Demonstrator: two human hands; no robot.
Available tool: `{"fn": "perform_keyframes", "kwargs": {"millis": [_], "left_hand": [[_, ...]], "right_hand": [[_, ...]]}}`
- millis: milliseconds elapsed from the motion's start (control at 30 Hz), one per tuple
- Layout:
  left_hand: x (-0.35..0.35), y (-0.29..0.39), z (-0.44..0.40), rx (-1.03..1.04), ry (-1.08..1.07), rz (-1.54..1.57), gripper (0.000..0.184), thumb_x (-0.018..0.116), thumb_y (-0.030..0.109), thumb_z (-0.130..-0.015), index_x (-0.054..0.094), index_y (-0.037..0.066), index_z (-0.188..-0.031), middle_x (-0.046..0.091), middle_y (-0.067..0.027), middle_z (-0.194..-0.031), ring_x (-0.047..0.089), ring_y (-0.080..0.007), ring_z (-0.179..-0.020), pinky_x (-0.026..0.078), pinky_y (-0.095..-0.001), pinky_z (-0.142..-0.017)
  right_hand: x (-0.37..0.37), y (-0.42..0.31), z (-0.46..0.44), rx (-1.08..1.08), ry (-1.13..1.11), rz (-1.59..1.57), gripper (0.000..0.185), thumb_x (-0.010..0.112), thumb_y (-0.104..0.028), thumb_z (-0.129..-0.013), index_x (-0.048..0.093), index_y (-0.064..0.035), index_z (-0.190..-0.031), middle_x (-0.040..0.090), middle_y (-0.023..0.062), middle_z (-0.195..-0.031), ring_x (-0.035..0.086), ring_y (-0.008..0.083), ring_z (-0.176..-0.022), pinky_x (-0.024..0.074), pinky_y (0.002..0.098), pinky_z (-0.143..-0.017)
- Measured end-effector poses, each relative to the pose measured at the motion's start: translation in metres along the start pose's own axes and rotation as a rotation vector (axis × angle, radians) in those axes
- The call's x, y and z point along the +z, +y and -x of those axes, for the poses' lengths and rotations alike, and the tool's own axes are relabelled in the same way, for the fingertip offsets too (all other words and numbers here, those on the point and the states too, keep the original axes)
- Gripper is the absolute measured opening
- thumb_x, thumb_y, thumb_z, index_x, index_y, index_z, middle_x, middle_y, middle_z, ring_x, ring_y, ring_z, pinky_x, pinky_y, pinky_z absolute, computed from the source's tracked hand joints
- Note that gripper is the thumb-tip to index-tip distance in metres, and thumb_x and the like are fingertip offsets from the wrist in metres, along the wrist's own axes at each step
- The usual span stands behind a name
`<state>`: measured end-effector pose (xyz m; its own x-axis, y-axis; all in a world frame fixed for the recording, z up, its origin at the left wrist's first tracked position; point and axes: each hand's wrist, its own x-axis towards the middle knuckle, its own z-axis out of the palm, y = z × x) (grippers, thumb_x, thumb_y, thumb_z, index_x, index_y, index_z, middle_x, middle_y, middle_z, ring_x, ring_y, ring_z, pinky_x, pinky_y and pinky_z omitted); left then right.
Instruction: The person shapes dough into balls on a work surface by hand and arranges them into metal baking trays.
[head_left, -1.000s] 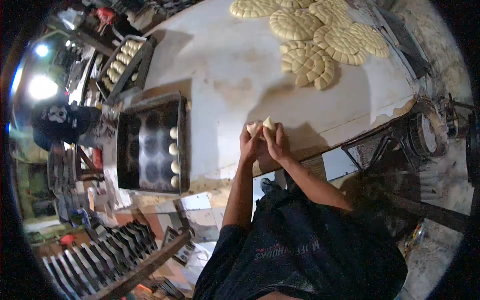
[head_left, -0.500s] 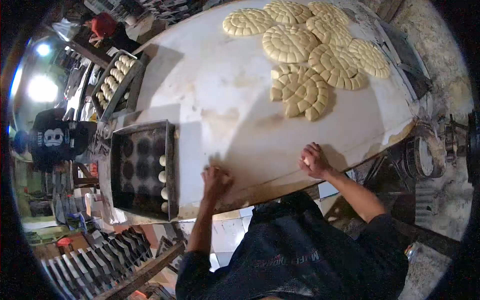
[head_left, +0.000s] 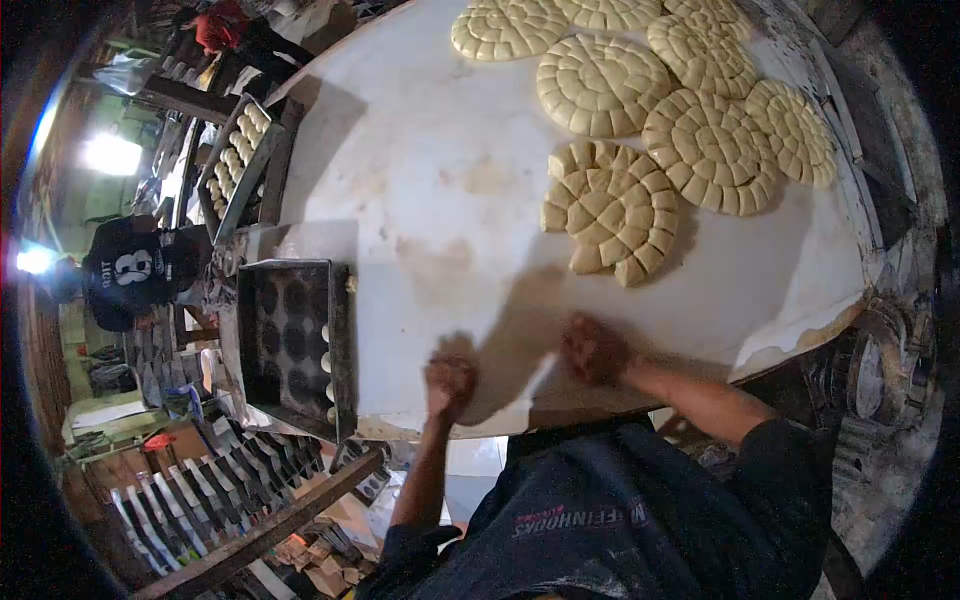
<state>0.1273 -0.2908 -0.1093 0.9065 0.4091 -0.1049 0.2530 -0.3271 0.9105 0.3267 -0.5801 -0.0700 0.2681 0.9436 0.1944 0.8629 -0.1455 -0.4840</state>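
Note:
My left hand [head_left: 451,385] rests low over the table near its front edge, fingers curled in. Whatever may lie under its fingers is hidden. My right hand [head_left: 594,350] is closed and smeared by motion, over the table to the right. A pale dough piece showed in it a moment ago; the fingers cover it now. Beyond the right hand lies a dough spiral [head_left: 622,210] cut into chunks, with part of its outer ring gone. To the left stands a dark baking tray [head_left: 346,385], with several dough balls [head_left: 327,362] along its right side.
Several more cut dough spirals [head_left: 603,85] lie at the far right of the pale table [head_left: 430,180]. Another tray [head_left: 232,165] with rows of dough balls stands far left. A person in a black shirt [head_left: 140,270] and one in red [head_left: 218,28] are at left.
My right hand has moved left and turned its back up, hiding the dough piece. My left hand has shifted slightly right and its fingers are more closed. The camera view has shifted.

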Motion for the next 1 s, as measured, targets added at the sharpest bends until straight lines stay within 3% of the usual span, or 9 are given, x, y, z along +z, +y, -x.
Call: {"fn": "perform_keyframes", "kwargs": {"millis": [67, 100, 267, 400, 467, 633, 733, 833, 1000], "left_hand": [[-0.014, 0.047, -0.044, 0.141, 0.150, -0.164, 0.016, 0.065, 0.014, -0.081, 0.062, 0.007, -0.095, 0.063, -0.0106, -0.098, 0.056, -0.0327, -0.096, 0.040, -0.0471, -0.090], [-0.017, 0.074, -0.068, 0.351, 0.185, -0.683, 0.016, 0.066, 0.015, -0.081, 0.062, 0.007, -0.093, 0.064, -0.0100, -0.092, 0.056, -0.0325, -0.091, 0.041, -0.0459, -0.087], [0.060, 0.073, -0.082, 0.050, 0.199, -0.417, 0.017, 0.058, 0.017, -0.086, 0.062, 0.008, -0.099, 0.062, -0.0168, -0.096, 0.055, -0.0390, -0.091, 0.043, -0.0496, -0.083], [0.028, 0.032, -0.015, 0.542, 0.077, -0.600, 0.019, 0.064, 0.013, -0.080, 0.063, 0.010, -0.099, 0.063, -0.0158, -0.105, 0.056, -0.0388, -0.104, 0.043, -0.0507, -0.089], [-0.013, 0.001, -0.017, 0.282, 0.085, -0.751, 0.022, 0.070, 0.013, -0.077, 0.064, 0.011, -0.099, 0.064, -0.0144, -0.112, 0.056, -0.0366, -0.107, 0.042, -0.0497, -0.092], [-0.016, 0.066, -0.118, 0.315, 0.346, -0.650, 0.025, 0.074, 0.022, -0.079, 0.064, 0.010, -0.099, 0.066, -0.0095, -0.098, 0.059, -0.0325, -0.097, 0.042, -0.0464, -0.090], [0.026, 0.077, -0.118, -0.307, -0.031, -0.398, 0.019, 0.066, 0.016, -0.084, 0.062, 0.006, -0.100, 0.063, -0.0141, -0.103, 0.057, -0.0332, -0.101, 0.046, -0.0406, -0.087], [0.012, 0.087, -0.055, 0.451, -0.052, -0.582, 0.020, 0.059, 0.010, -0.088, 0.060, 0.001, -0.106, 0.059, -0.0161, -0.114, 0.055, -0.0338, -0.110, 0.050, -0.0387, -0.090], [-0.065, 0.067, 0.004, 0.122, -0.015, -0.274, 0.033, 0.063, 0.008, -0.085, 0.057, 0.003, -0.117, 0.058, -0.0190, -0.117, 0.056, -0.0352, -0.110, 0.050, -0.0413, -0.092]], "right_hand": [[-0.010, 0.027, -0.023, 0.069, -0.064, 0.010, 0.035, 0.059, -0.019, -0.081, 0.062, 0.0039, -0.106, 0.058, 0.0255, -0.110, 0.052, 0.0426, -0.109, 0.0324, 0.0529, -0.109], [-0.012, 0.027, -0.049, 0.125, 0.066, 0.029, 0.036, 0.057, -0.020, -0.081, 0.061, 0.0038, -0.108, 0.058, 0.0261, -0.111, 0.052, 0.0429, -0.109, 0.0330, 0.0538, -0.108], [0.028, -0.025, -0.079, 0.069, 0.220, 0.080, 0.033, 0.062, -0.017, -0.075, 0.060, 0.0052, -0.099, 0.058, 0.0223, -0.101, 0.051, 0.0425, -0.105, 0.0352, 0.0546, -0.104], [0.015, 0.003, -0.027, -0.007, -0.009, -0.126, 0.035, 0.059, -0.018, -0.079, 0.059, 0.0069, -0.105, 0.056, 0.0274, -0.111, 0.050, 0.0453, -0.110, 0.0333, 0.0543, -0.107], [0.012, 0.024, -0.032, 0.055, -0.122, -0.164, 0.039, 0.056, -0.019, -0.083, 0.057, 0.0079, -0.111, 0.055, 0.0307, -0.119, 0.049, 0.0474, -0.117, 0.0309, 0.0552, -0.110], [0.011, 0.008, -0.117, 0.457, 0.291, 0.038, 0.035, 0.057, -0.017, -0.084, 0.056, 0.0052, -0.112, 0.053, 0.0268, -0.123, 0.044, 0.0475, -0.122, 0.0242, 0.0548, -0.113], [0.034, -0.025, -0.126, 0.481, 0.313, -0.166, 0.024, 0.056, -0.012, -0.082, 0.052, 0.0029, -0.100, 0.052, 0.0242, -0.106, 0.050, 0.0432, -0.106, 0.0303, 0.0586, -0.104], [0.055, -0.043, -0.076, 0.269, 0.258, -0.019, 0.020, 0.059, -0.007, -0.080, 0.055, 0.0030, -0.098, 0.054, 0.0236, -0.105, 0.050, 0.0435, -0.107, 0.0346, 0.0551, -0.102], [-0.015, -0.035, -0.070, 0.721, 0.046, -0.264, 0.014, 0.059, -0.006, -0.084, 0.062, 0.0033, -0.095, 0.064, 0.0189, -0.091, 0.065, 0.0319, -0.083, 0.0520, 0.0410, -0.078]]}}
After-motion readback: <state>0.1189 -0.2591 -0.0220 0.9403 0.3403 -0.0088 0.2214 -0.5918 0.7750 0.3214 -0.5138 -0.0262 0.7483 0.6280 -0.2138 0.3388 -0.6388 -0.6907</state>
